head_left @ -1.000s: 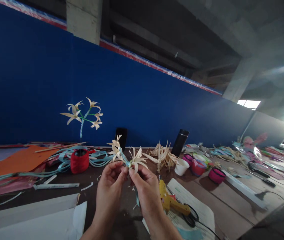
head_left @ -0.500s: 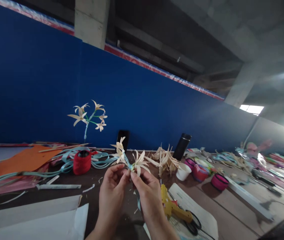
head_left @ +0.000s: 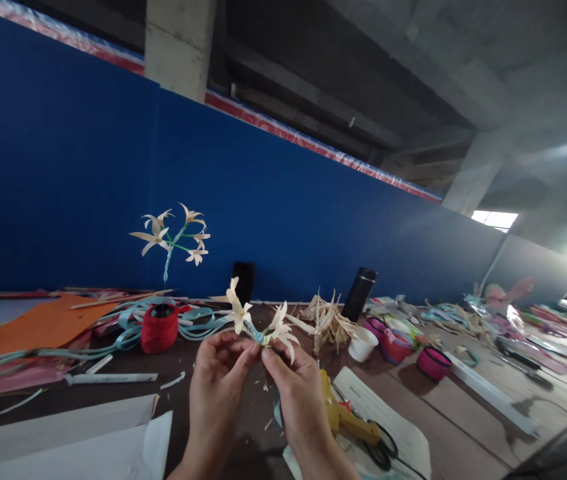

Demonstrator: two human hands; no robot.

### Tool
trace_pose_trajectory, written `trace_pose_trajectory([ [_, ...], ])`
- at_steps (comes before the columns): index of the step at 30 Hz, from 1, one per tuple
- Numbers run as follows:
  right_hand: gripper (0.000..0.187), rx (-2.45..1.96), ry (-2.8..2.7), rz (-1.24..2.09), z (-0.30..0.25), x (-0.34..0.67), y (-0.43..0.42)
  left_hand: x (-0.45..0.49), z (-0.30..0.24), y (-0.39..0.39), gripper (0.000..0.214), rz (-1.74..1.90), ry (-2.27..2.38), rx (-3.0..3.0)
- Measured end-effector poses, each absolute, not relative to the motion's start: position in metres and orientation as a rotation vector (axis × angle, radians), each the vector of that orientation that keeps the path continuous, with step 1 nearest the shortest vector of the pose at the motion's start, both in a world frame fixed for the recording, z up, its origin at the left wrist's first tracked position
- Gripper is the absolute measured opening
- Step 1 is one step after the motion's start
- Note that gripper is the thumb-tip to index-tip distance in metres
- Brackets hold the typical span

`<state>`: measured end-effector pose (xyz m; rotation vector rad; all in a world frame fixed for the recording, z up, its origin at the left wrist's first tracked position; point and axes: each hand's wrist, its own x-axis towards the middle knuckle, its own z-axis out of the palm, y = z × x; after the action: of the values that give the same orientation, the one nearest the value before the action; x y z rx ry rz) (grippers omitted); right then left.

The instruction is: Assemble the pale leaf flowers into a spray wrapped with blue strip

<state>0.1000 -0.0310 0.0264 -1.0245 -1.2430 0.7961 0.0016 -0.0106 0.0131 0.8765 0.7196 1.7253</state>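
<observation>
Two hands over the table (head_left: 463, 430) — one left hand (head_left: 219, 393), one right hand (head_left: 299, 397). One flower sprig (head_left: 259, 337) in both. By the back edge, one tall flower stem (head_left: 166, 261) with five blooms (head_left: 155, 239), one flat black thing (head_left: 243, 280), one black bottle (head_left: 360, 293). One white cup (head_left: 362, 344). Four round things — one red (head_left: 159, 332) toward the left edge, three more (head_left: 432, 365) toward the right. One yellow glue gun (head_left: 350, 423), one pair of scissors (head_left: 388, 460). One orange sheet (head_left: 48, 323) toward the back left corner. Too many blue strips (head_left: 127, 339) to count.
</observation>
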Motion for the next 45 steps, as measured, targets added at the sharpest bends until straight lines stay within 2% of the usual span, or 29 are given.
trace_pose_trajectory([
  [11,0.021,-1.088,-1.325,0.743,0.038,0.102,-0.039,-0.001,0.018,-0.013,0.035,1.734,0.756,0.986],
  [20,0.014,-0.945,-1.215,0.845,0.031,0.097,-0.036,0.001,0.016,-0.015,0.034,1.731,0.727,0.977],
  [45,0.022,-1.099,-1.227,0.646,0.029,0.097,-0.032,0.004,0.015,-0.015,0.027,1.669,0.648,0.902],
])
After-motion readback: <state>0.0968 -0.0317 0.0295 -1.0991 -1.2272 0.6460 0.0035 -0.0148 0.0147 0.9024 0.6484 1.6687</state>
